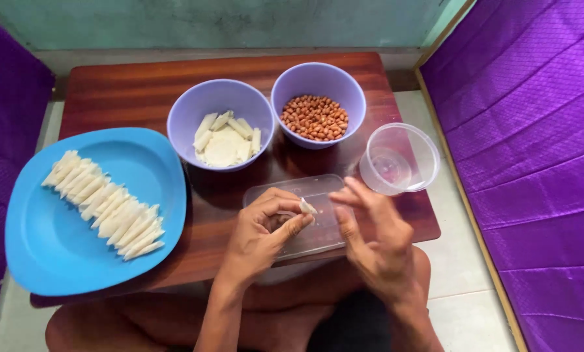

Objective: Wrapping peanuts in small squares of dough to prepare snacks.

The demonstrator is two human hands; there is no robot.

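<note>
My left hand pinches a small pale dough wrapper between thumb and fingers, above a clear plastic lid lying flat on the table. My right hand hovers just right of the wrapper with fingers spread and nothing in it. A lilac bowl holds pale wrapper strips. A second lilac bowl holds brown peanuts. A row of several folded cone-shaped wrappers lies on a large blue plate at the left.
A clear round plastic tub with a little liquid stands at the table's right edge. The low wooden table sits between purple cushions on both sides. My bare knees show below the table's near edge.
</note>
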